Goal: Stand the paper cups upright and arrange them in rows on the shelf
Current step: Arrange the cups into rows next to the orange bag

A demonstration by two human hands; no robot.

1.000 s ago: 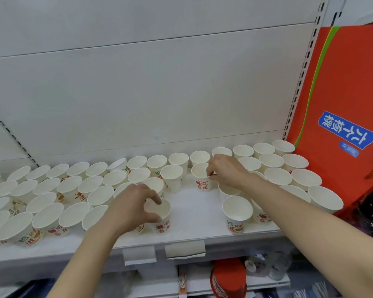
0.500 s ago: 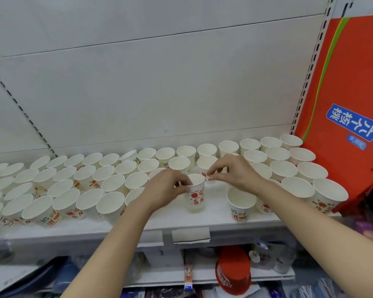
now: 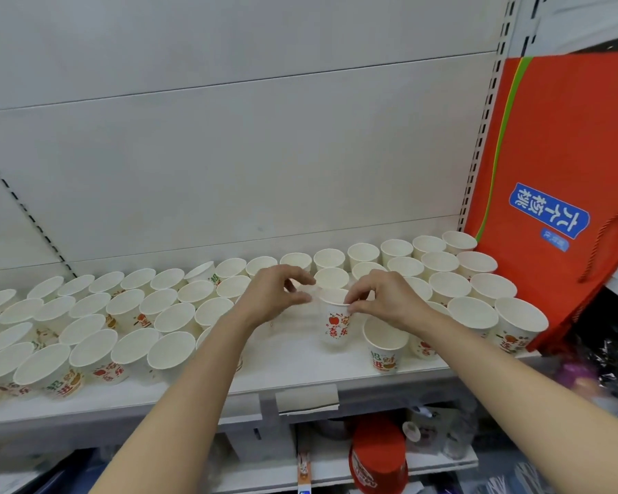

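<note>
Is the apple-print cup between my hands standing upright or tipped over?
Upright. The apple-print cup stands on the shelf, mouth up, and the right hand pinches its rim.
</note>
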